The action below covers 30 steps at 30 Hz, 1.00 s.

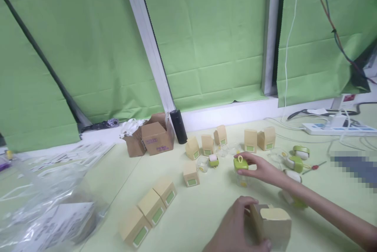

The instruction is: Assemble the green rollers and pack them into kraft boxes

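At the bottom edge, my left hand is closed around the left side of a beige cardboard box whose top flap is up. Farther out, my right hand pinches a small green case with a pale cord loop on top. Directly below that case is a clear plastic piece with a yellow mark; I cannot tell whether they touch. Beside my right forearm lie several green-and-white cases, partly hidden by the arm. A smaller green-and-white case sits left of my right hand.
Several beige boxes with green labels stand at the left and back. Brown cartons and a black cylinder are by the wall. A plastic bag lies at left, a power strip with cables at right.
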Available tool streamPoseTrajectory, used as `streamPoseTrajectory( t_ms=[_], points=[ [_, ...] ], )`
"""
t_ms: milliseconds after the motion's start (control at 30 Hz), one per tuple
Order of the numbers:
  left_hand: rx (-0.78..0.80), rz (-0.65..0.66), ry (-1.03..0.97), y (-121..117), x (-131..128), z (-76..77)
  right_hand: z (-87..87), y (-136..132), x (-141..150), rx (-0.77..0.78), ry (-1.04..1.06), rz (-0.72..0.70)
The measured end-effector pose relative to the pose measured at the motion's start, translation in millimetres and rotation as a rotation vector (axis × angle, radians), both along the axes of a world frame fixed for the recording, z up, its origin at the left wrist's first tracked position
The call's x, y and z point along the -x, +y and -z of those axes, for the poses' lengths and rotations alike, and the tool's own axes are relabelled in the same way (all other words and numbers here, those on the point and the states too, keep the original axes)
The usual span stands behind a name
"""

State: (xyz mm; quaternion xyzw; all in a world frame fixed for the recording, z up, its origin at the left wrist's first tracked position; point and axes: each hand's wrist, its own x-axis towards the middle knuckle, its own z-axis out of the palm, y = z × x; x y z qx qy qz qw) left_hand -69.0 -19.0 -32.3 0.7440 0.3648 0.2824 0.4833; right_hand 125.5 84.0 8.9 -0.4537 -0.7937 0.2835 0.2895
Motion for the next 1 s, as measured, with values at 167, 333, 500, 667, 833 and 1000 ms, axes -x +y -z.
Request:
streamPoseTrajectory(
  t_ms=[167, 333, 500, 667, 833, 1000],
  points=[
    [0.001, -0.005, 0.013, -1, 0, -0.1, 21.2, -12, 3, 0.027, 0.016, 0.054],
    [-0.014, -0.015, 0.023, -1, 1, -0.6, 23.0, -14, 3, 0.054, 0.069, 0.075],
    [-0.011, 0.003, 0.03, -1, 0, -6.1, 18.2, -7, 1, 0.156, 0.208, 0.112],
    [-0.047, 0.008, -0.002, -1, -3, -8.6, 4.3, -8, -4, 0.276, 0.453, 0.089],
    [-0.032, -0.012, -0.076, 2, -3, -4.5, -14.0, -39, -14, 0.339, 0.601, 0.006],
    [-0.038, -0.089, -0.131, 4, -4, 1.5, -21.3, -78, -23, 0.357, 0.454, -0.141]
  ],
)
